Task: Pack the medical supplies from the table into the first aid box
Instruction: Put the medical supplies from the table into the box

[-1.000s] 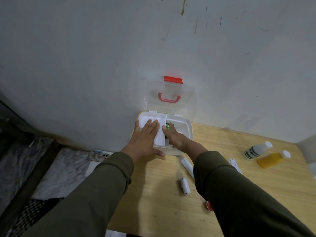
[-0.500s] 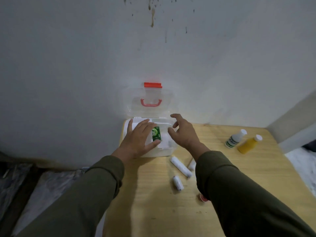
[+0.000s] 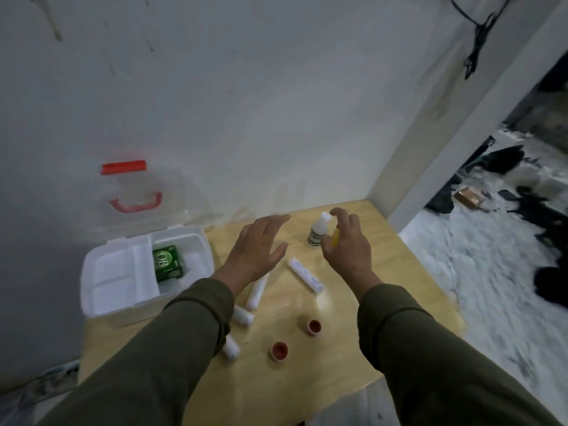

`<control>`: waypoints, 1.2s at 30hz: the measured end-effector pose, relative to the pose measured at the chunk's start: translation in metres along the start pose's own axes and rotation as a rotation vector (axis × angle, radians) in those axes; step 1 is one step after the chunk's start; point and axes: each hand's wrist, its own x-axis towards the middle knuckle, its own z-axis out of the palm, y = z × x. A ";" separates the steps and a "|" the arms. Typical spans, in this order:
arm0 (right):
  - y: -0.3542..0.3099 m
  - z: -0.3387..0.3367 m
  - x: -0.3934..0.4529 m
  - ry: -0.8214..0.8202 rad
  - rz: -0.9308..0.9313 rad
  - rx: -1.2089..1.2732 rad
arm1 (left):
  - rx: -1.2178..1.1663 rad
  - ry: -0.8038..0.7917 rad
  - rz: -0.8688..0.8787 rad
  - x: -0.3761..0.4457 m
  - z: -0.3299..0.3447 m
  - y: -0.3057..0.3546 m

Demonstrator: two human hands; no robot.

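Observation:
The white first aid box (image 3: 101,305) stands open at the table's left, its clear lid with a red handle leaning on the wall. A green carton (image 3: 167,262) lies in its right compartment. My left hand (image 3: 256,247) hovers open over the table, right of the box, holding nothing. My right hand (image 3: 347,244) hovers with curved fingers just over a white bottle (image 3: 318,230) and a yellow bottle (image 3: 335,236), which it mostly hides. A long white tube (image 3: 305,274), several white rolls (image 3: 257,292) and two small red-capped pots (image 3: 314,326) lie on the wood.
The wooden table (image 3: 276,385) sits in a corner, wall behind and a white pillar (image 3: 445,142) at its right rear. Beyond the right edge is a cluttered floor (image 3: 498,241). The table's front edge is near my sleeves.
Both hands left the box and swung right, the right one reaching over the bottles. The green carton now lies in the box. My view has turned to the right.

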 end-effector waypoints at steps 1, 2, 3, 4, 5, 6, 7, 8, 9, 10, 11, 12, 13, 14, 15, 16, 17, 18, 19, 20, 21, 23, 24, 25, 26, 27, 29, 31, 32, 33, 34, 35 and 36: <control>0.013 -0.001 0.003 -0.004 0.008 -0.005 | -0.013 -0.009 0.001 0.008 0.011 0.006; 0.026 -0.002 0.008 -0.004 0.010 -0.005 | -0.028 -0.017 0.001 0.016 0.021 0.011; 0.037 -0.002 0.013 -0.003 0.012 0.001 | -0.041 -0.023 0.001 0.024 0.030 0.016; 0.048 -0.001 0.019 -0.003 0.016 0.013 | -0.052 -0.034 -0.004 0.032 0.039 0.020; 0.058 0.000 0.025 -0.009 0.017 0.029 | -0.061 -0.045 -0.017 0.041 0.048 0.024; 0.068 0.001 0.032 -0.022 0.015 0.046 | -0.072 -0.056 -0.042 0.049 0.056 0.027; 0.077 0.003 0.038 -0.042 0.006 0.059 | -0.088 -0.063 -0.077 0.057 0.063 0.029; 0.085 0.006 0.043 -0.064 -0.006 0.067 | -0.106 -0.066 -0.114 0.064 0.070 0.030; 0.093 0.009 0.049 -0.086 -0.018 0.070 | -0.121 -0.067 -0.146 0.070 0.077 0.031; 0.100 0.012 0.054 -0.105 -0.028 0.071 | -0.131 -0.068 -0.172 0.075 0.084 0.031; 0.106 0.015 0.059 -0.123 -0.035 0.073 | -0.140 -0.064 -0.187 0.080 0.090 0.031; 0.111 0.017 0.063 -0.140 -0.044 0.078 | -0.149 -0.061 -0.196 0.085 0.095 0.031; 0.115 0.020 0.067 -0.159 -0.058 0.087 | -0.153 -0.053 -0.197 0.088 0.098 0.033; 0.119 0.022 0.070 -0.178 -0.078 0.100 | -0.154 -0.047 -0.198 0.091 0.102 0.033; 0.122 0.024 0.073 -0.195 -0.103 0.116 | -0.153 -0.042 -0.201 0.093 0.105 0.034; 0.125 0.025 0.075 -0.209 -0.127 0.132 | -0.158 -0.040 -0.210 0.095 0.107 0.034; 0.127 0.026 0.078 -0.220 -0.151 0.142 | -0.165 -0.034 -0.221 0.097 0.109 0.035; 0.129 0.028 0.081 -0.224 -0.173 0.149 | -0.174 -0.026 -0.231 0.099 0.110 0.035; 0.130 0.029 0.084 -0.225 -0.191 0.153 | -0.184 -0.017 -0.235 0.100 0.112 0.035; 0.131 0.030 0.087 -0.227 -0.202 0.154 | -0.194 -0.011 -0.239 0.103 0.113 0.035; 0.132 0.030 0.089 -0.232 -0.211 0.153 | -0.203 -0.008 -0.244 0.105 0.113 0.035; 0.132 0.032 0.093 -0.240 -0.228 0.151 | -0.215 -0.012 -0.257 0.109 0.113 0.036; 0.133 0.033 0.094 -0.238 -0.240 0.149 | -0.221 -0.020 -0.265 0.111 0.114 0.037; 0.133 0.034 0.095 -0.232 -0.253 0.145 | -0.228 -0.029 -0.274 0.112 0.114 0.037; 0.133 0.035 0.096 -0.225 -0.266 0.140 | -0.235 -0.035 -0.284 0.113 0.115 0.038; 0.133 0.036 0.096 -0.217 -0.276 0.139 | -0.239 -0.038 -0.291 0.113 0.115 0.038; 0.133 0.037 0.097 -0.199 -0.290 0.158 | -0.237 -0.027 -0.295 0.113 0.116 0.041; 0.132 0.039 0.097 -0.177 -0.294 0.189 | -0.231 -0.003 -0.290 0.112 0.115 0.044; 0.131 0.040 0.096 -0.171 -0.291 0.201 | -0.234 0.008 -0.287 0.111 0.115 0.044; 0.129 0.041 0.096 -0.170 -0.286 0.211 | -0.238 0.015 -0.286 0.110 0.114 0.045; 0.127 0.042 0.095 -0.174 -0.281 0.221 | -0.243 0.018 -0.284 0.109 0.113 0.045; 0.125 0.042 0.095 -0.176 -0.275 0.231 | -0.246 0.019 -0.282 0.107 0.112 0.044; 0.121 0.043 0.094 -0.175 -0.269 0.243 | -0.250 0.019 -0.280 0.105 0.110 0.043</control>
